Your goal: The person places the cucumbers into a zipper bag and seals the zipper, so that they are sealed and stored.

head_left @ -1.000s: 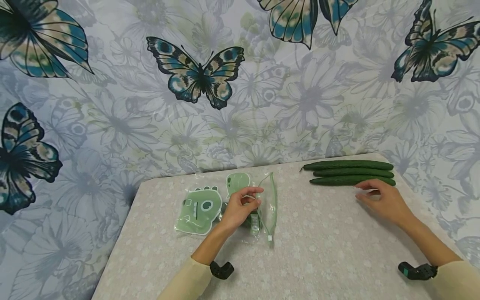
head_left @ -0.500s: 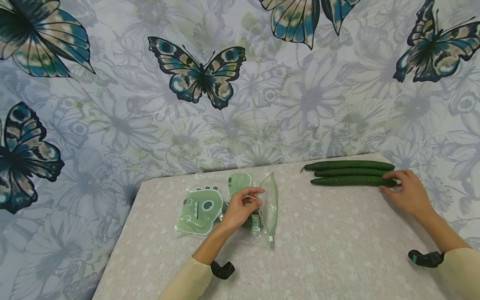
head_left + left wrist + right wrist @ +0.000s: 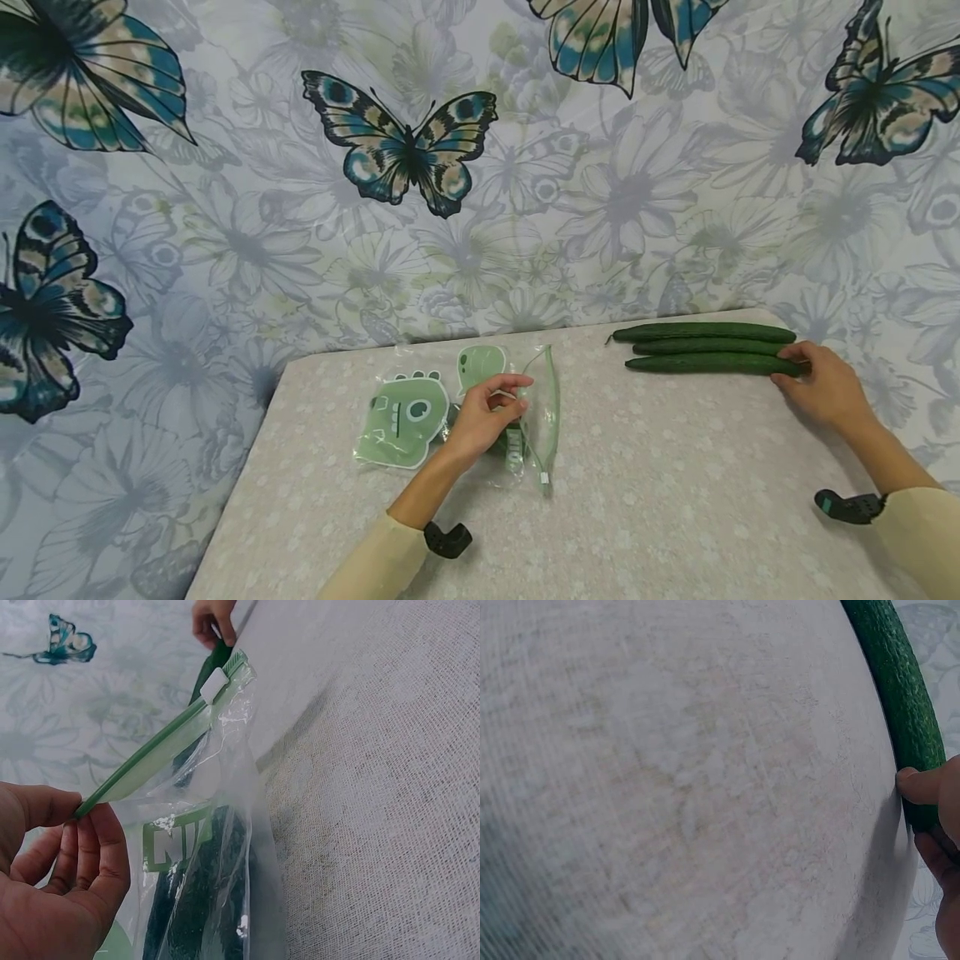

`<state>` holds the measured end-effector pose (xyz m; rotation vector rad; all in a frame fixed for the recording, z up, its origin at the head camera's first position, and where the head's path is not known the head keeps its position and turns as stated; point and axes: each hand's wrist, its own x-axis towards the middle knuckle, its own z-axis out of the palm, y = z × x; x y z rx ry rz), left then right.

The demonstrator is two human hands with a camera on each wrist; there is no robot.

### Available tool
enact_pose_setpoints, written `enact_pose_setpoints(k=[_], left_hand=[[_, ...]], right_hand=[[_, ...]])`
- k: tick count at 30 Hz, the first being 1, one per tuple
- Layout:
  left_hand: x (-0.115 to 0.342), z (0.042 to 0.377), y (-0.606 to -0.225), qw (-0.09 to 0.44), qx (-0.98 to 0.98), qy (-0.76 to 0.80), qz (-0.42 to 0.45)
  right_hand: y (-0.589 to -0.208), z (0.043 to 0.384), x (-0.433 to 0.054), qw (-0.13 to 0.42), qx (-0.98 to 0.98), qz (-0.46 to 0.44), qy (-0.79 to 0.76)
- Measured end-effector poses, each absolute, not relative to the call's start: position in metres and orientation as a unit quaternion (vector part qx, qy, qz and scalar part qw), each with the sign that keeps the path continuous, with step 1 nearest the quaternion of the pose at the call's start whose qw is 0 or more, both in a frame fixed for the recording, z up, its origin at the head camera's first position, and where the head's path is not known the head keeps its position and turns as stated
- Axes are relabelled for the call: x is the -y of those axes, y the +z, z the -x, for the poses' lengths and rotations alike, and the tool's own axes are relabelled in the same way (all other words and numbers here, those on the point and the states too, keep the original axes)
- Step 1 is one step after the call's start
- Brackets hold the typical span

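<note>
A clear zip bag (image 3: 401,423) printed with green cartoon dinosaurs lies on the left part of the table. My left hand (image 3: 480,423) pinches the green zip strip (image 3: 142,754) at its mouth between thumb and fingers. Dark green cucumbers (image 3: 184,922) show through the plastic, partly behind the lettering. A white slider (image 3: 214,685) sits near one end of the strip. At the right, three long cucumbers lie side by side. The right end of the nearest cucumber (image 3: 705,363) is between the thumb and fingers of my right hand (image 3: 828,393); the other fingers are partly hidden.
The table (image 3: 637,492) has a pale patterned cloth. Behind it hangs a butterfly-printed backdrop (image 3: 480,250), close to the table's far edge. The middle cucumber (image 3: 712,345) and the far cucumber (image 3: 705,332) lie right beside the nearest one.
My right hand has moved right, from above the nearest cucumber to its right end, and now grips it there. My left hand stays at the bag.
</note>
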<state>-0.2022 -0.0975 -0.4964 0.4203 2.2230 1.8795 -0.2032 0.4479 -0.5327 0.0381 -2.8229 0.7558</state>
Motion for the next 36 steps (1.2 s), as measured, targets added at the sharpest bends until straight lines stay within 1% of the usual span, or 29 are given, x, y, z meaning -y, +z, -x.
enact_pose_setpoints(k=[10, 19, 26, 29, 32, 36], left_hand=[[0.096, 0.202, -0.496, 0.094, -0.752, 0.638, -0.138], [0.096, 0.2, -0.493, 0.101, -0.755, 0.634, -0.135], [0.096, 0.201, -0.494, 0.101, -0.754, 0.633, -0.14], [0.096, 0.202, -0.496, 0.1, -0.754, 0.634, -0.141], [0.096, 0.202, -0.497, 0.101, -0.755, 0.632, -0.141], [0.096, 0.202, -0.496, 0.103, -0.755, 0.633, -0.137]], right_hand=[[-0.536, 0.201, -0.451, 0.124, 0.956, -0.031, 0.263], [-0.523, 0.183, -0.452, 0.121, 0.932, 0.0, 0.34], [-0.513, 0.169, -0.448, 0.094, 0.923, 0.065, 0.366], [-0.511, 0.165, -0.447, 0.092, 0.921, 0.069, 0.372], [-0.509, 0.16, -0.446, 0.079, 0.908, 0.076, 0.405], [-0.509, 0.156, -0.444, 0.061, 0.865, 0.113, 0.484]])
